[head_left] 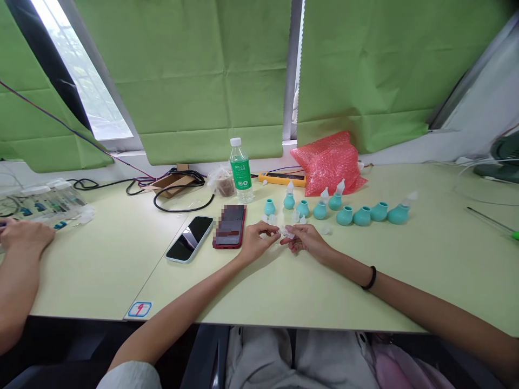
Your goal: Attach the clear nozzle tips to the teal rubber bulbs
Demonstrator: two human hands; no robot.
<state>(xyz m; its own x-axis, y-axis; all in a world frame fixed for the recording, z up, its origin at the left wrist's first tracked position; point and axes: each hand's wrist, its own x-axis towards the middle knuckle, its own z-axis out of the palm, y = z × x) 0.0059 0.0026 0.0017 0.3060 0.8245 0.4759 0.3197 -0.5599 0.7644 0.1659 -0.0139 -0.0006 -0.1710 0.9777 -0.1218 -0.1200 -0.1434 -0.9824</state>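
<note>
My left hand (258, 241) and my right hand (310, 241) meet above the table, fingertips almost touching. My right fingers are closed on a small translucent plastic piece (287, 233). The left thumb and forefinger are pinched together at its left end; what they grip there is too small to make out. Just beyond stand several teal rubber bulbs; some, like this capped bulb (320, 209), carry a clear pointed nozzle (340, 186), while others, such as this open bulb (362, 216), show a bare neck. Small clear parts (299, 217) lie close behind my fingers.
Left of my hands lie a red-cased phone (242, 227) and a white-edged phone (190, 239). Behind are a water bottle (242, 175), red bubble wrap (334, 165) and a yellow tool (281, 179). A screwdriver (492, 220) lies right; another person's hand (28, 236) is far left.
</note>
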